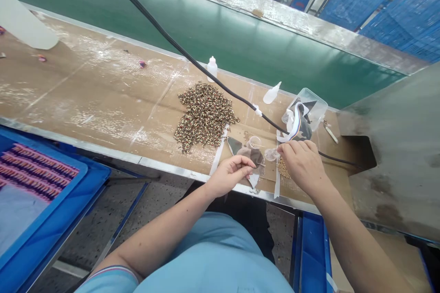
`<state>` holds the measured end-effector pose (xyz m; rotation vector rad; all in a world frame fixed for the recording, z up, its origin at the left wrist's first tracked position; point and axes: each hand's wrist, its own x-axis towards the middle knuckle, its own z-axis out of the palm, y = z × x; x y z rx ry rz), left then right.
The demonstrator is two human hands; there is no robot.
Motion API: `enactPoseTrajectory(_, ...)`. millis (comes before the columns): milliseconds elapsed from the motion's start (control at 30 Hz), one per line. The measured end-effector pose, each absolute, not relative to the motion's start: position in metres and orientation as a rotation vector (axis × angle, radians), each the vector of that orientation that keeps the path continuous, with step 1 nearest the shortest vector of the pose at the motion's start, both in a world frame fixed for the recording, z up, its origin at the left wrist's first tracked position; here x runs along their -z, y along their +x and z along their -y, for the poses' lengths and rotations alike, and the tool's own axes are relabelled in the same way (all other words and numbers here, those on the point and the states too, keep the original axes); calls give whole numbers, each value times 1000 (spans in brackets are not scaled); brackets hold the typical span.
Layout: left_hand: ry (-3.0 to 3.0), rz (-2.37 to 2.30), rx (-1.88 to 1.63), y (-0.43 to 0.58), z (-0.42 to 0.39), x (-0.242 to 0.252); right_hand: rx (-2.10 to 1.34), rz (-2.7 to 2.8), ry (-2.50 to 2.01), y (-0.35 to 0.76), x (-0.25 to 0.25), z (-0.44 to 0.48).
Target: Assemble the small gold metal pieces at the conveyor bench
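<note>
My left hand (pixel 231 175) is closed in a pinch over a patch of camouflage cloth (pixel 257 158); whatever sits between its fingertips is too small to name. My right hand (pixel 303 165) also pinches, its fingertips beside a small clear plastic cup (pixel 271 154), and I cannot make out what they hold. Another clear round dish (pixel 254 142) stands on the cloth. Small tan beads (pixel 283 168) lie partly hidden under my right hand. Left of the cloth spreads a large heap of small brown and cream pieces (pixel 206 116).
A white dropper bottle (pixel 212 69) stands behind the heap, and another bottle (pixel 272 93) lies tipped. A clear tub (pixel 314 107) holds cloth and ribbon. A black cable (pixel 165 34) crosses above the cardboard-covered bench. Blue trays (pixel 82 178) are at the left, a metal panel (pixel 398 155) right.
</note>
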<state>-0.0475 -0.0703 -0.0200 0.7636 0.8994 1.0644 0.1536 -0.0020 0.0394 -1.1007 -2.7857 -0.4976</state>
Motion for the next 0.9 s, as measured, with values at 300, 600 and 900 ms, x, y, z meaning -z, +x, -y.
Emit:
enactPoseTrajectory(300,673,-850,-1041,-46,71,22,282,2604,-1234,158,-38,5)
enactPoseTrajectory(600,652,-834,-1033,-46,70,24,-355,2325,-1420,162,-35,9)
enactPoseTrajectory(900,613,-832,-1052,-46,70,20,-143,2359,-1361,163,-27,15)
